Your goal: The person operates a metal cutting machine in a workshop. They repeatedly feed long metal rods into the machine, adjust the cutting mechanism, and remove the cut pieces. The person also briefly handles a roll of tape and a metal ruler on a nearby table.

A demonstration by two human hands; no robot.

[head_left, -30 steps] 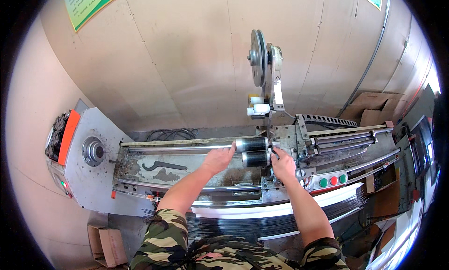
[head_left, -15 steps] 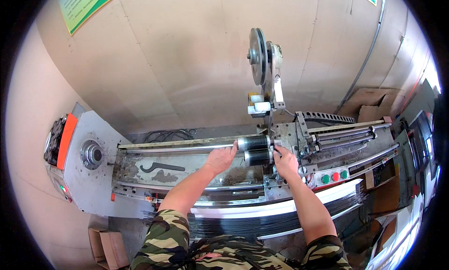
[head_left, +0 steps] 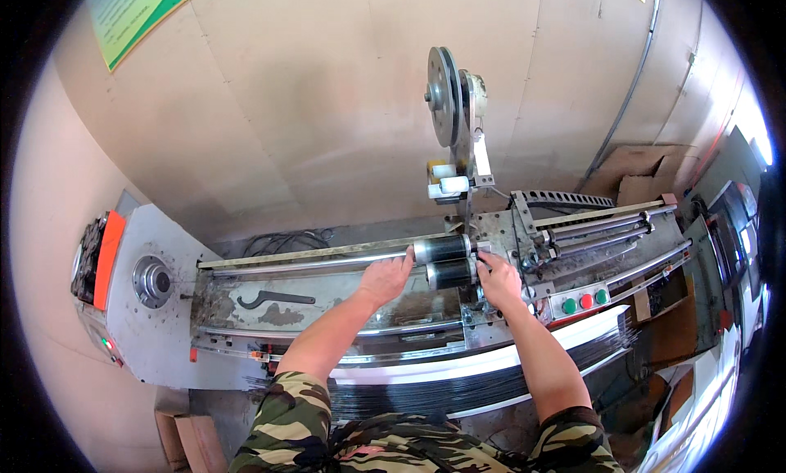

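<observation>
Here, the far black roller [head_left: 442, 248] lay between the grips, just beyond the near black roller [head_left: 451, 275]: left hand [head_left: 385, 279] at the far one's left end, right hand [head_left: 500, 281] by its right, whether clamped or apart, you couldn't tell!

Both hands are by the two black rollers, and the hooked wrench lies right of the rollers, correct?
Not quite: the head view shows the hooked wrench lying left of the two black rollers. The left hand and right hand are indeed by the rollers.
</observation>
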